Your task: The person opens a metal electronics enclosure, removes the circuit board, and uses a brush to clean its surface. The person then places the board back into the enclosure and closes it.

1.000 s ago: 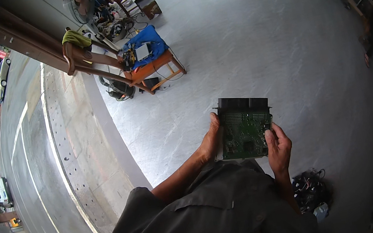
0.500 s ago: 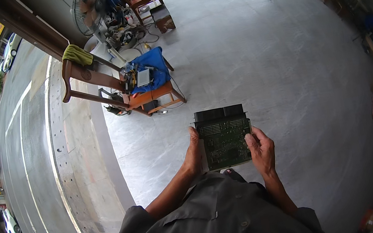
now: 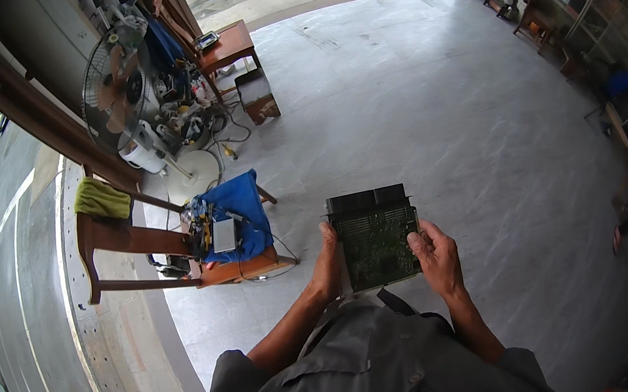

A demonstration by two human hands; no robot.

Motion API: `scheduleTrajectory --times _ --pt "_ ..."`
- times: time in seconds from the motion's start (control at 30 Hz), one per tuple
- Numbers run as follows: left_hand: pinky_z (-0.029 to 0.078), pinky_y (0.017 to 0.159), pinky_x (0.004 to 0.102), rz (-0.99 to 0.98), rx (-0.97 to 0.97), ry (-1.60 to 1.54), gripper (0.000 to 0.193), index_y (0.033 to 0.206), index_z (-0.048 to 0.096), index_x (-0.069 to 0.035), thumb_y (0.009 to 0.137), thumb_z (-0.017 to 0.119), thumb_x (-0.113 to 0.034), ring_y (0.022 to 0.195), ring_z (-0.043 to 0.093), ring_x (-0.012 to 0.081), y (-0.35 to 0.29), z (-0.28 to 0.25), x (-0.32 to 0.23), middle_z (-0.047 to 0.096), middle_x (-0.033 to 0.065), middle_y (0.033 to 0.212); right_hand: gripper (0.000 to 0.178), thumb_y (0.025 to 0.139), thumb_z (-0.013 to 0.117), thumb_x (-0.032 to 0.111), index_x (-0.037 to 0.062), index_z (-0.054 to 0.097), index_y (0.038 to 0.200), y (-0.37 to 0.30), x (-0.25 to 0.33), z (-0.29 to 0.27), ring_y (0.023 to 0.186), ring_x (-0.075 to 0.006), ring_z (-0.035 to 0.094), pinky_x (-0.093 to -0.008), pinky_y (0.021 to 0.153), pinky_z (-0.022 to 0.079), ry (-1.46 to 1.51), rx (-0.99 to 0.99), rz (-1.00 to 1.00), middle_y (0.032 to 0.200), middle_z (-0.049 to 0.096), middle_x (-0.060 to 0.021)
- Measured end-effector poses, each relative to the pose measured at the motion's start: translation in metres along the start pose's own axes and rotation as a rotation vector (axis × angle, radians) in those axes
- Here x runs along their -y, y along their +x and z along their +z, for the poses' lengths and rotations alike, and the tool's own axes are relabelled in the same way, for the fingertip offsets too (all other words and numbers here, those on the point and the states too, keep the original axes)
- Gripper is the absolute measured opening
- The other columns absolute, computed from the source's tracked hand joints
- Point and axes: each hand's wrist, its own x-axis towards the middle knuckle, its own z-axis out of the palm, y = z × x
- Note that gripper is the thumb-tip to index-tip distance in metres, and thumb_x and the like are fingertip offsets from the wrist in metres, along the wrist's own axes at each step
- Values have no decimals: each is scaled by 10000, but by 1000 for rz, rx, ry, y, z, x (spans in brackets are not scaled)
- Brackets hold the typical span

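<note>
In front of my body I hold a green circuit board [image 3: 378, 248] with a black double connector block [image 3: 366, 199] along its far edge. It looks like a vehicle control unit with the board exposed. My left hand [image 3: 328, 263] grips its left edge, thumb along the side. The fingers of my right hand [image 3: 437, 255] are closed on the right edge, with the thumb pressed on the board's face. The fingers beneath the board are hidden.
Ahead to the left stands a wooden chair [image 3: 121, 243] with a green towel [image 3: 101, 198] and a blue cloth [image 3: 249, 216] bearing tools. Behind it are a standing fan [image 3: 118, 92], a wooden stool [image 3: 229, 45] and loose cables. Shelving [image 3: 591, 4] lines the right side; a street lies left.
The view has shifted, so the chair and fan sit lower and farther left, and more of the far doorway shows. Both hands keep their hold on the circuit board.
</note>
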Motion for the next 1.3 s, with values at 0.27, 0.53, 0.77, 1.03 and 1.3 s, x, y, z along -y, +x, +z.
scheduleTrajectory --times 0.27,0.53,0.77,1.03,1.3 --pt "409 1112 388 0 13 89 989 1530 287 6 941 176 -781 1326 491 263 152 -9 -61 441 177 1493 494 998 631 371 -37 587 1274 158 -39 -5 869 -102 590 -259 781 486 135 -49 61 971 691 -53" --pt "450 1096 431 61 -75 -11 947 1531 331 -59 930 270 -790 1306 529 293 318 1 -134 482 154 1474 489 999 613 417 -10 618 1237 353 -45 -29 673 -106 527 -290 637 467 115 -41 -59 746 627 -55" --pt "503 1038 440 189 -212 -90 927 1515 341 -50 943 251 -773 1245 579 312 429 12 -217 513 168 1438 476 1009 609 389 -24 617 1244 523 -14 -47 669 -90 497 -281 624 455 65 122 -106 716 585 -28" --pt "506 1034 442 218 -270 -231 862 1505 371 -63 973 258 -732 1238 583 308 544 -69 -300 527 162 1426 496 1005 615 384 -11 582 1303 685 10 17 704 -87 525 -282 661 479 84 224 -75 776 633 -38" --pt "523 1005 417 196 -237 -180 872 1472 403 -45 968 255 -741 1217 593 293 664 -129 -415 553 165 1381 465 1014 607 361 -1 588 1306 843 37 65 824 -94 594 -282 756 501 149 184 -90 894 709 -72"
